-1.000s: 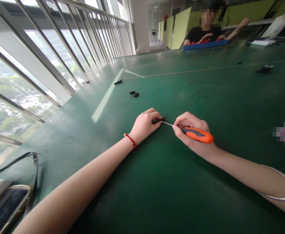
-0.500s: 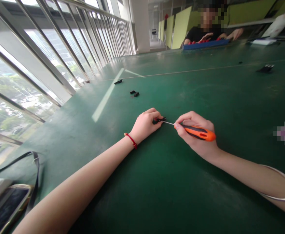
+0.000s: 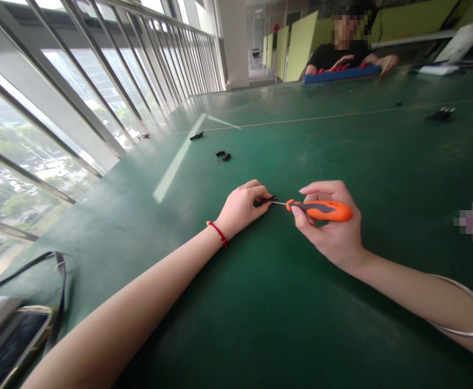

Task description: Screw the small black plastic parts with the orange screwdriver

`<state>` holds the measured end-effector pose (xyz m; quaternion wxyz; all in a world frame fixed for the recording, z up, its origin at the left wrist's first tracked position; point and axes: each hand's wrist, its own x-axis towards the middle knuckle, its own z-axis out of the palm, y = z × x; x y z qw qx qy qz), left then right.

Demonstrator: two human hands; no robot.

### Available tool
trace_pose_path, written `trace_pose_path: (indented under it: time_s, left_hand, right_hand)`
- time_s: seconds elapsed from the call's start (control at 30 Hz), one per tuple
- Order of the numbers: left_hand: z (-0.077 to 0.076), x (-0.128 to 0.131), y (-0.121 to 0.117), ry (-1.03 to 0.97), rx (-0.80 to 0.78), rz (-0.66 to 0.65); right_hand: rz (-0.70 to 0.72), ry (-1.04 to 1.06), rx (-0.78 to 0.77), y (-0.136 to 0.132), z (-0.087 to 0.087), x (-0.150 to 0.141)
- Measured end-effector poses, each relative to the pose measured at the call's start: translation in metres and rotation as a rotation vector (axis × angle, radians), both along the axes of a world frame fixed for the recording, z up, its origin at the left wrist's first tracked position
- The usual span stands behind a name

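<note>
My left hand (image 3: 247, 202) rests on the green table and pinches a small black part (image 3: 269, 199), whose kind I cannot make out because the fingers cover much of it. My right hand (image 3: 337, 232) holds a screwdriver (image 3: 328, 210) with an orange and dark grey handle. Thumb and palm support the handle, while the index finger is raised off it. The thin metal shaft points left, and its tip meets the black part at my left fingertips.
Small black pieces (image 3: 225, 156) lie beyond my left hand, another black piece (image 3: 196, 135) farther left. Black parts (image 3: 441, 114) sit at right. A phone (image 3: 13, 346) and a strap (image 3: 61, 281) are at lower left. Across the table (image 3: 261, 302), a person sits behind a blue tray (image 3: 342, 74).
My right fingers have loosened and shifted on the handle, the index finger lifting away. The screwdriver handle has turned about its axis and levelled. My left hand stays put.
</note>
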<state>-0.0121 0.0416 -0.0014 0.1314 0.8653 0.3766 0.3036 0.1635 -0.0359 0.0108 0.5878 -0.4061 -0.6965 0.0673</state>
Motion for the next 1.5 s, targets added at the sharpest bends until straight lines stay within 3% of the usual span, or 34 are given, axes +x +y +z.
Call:
trace_pose_path:
  time_s: [0.1, 0.27, 0.43, 0.6, 0.8, 0.97, 1.13, 1.33, 1.5]
  left_hand:
    - [0.0001, 0.0001, -0.0002, 0.001, 0.001, -0.001]
    - [0.0006, 0.0003, -0.0007, -0.001, -0.005, 0.001]
    - [0.0003, 0.0003, -0.0003, -0.001, 0.002, -0.004]
    - [0.0003, 0.0003, -0.0003, 0.01, -0.001, -0.003]
    - [0.0, 0.0004, -0.0002, 0.007, 0.004, -0.004]
    - [-0.0002, -0.0001, 0.0001, 0.007, 0.0, -0.012]
    - [-0.0002, -0.0001, 0.0003, 0.0, 0.001, -0.009]
    - [0.0002, -0.0004, -0.0001, 0.018, -0.003, -0.01]
    - [0.0008, 0.0001, -0.0002, 0.012, -0.01, -0.005]
  right_hand:
    - [0.009, 0.051, 0.027, 0.0011, -0.0012, 0.0001]
    - [-0.037, -0.131, 0.002, -0.0006, 0.0003, 0.0009]
    - [-0.038, 0.016, 0.03, 0.0005, -0.0017, 0.0016]
    - [-0.032, -0.146, 0.03, -0.0003, -0.001, 0.0017]
    - [-0.058, -0.032, 0.039, 0.0002, -0.0029, 0.0019]
    - [-0.028, -0.182, 0.041, -0.0012, -0.0016, 0.0016]
    - [-0.063, -0.056, 0.053, -0.0008, -0.0034, 0.0013]
    - [-0.006, -0.197, 0.044, -0.0028, 0.0017, 0.0011]
    - [-0.014, -0.019, 0.021, -0.0024, 0.0004, 0.0002]
